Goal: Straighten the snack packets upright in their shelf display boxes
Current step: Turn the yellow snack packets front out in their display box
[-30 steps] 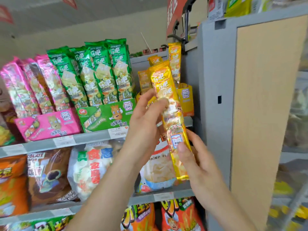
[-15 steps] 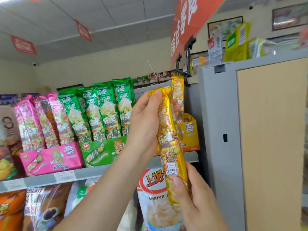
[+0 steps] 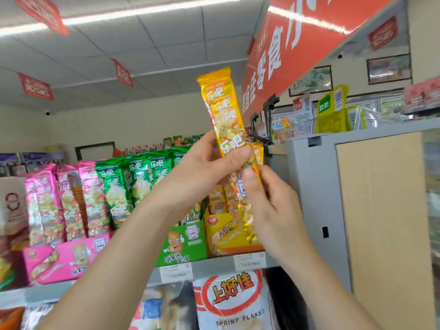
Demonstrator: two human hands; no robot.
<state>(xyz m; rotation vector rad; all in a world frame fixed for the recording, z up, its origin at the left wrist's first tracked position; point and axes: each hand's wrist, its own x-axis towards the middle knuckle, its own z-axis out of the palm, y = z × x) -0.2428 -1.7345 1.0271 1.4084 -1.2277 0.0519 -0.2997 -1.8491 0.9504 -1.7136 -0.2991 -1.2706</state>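
My left hand [image 3: 202,172] and right hand [image 3: 269,206] both grip 1 yellow packet [image 3: 223,110] above the yellow box [image 3: 222,236]; I should lower it base first (kept vertical) beside its neighbours.

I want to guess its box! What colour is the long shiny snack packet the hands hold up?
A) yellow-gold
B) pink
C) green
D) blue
A: the long shiny yellow-gold snack packet, gripped by the left hand and the right hand, shows yellow-gold foil, like the yellow cardboard display box behind it.
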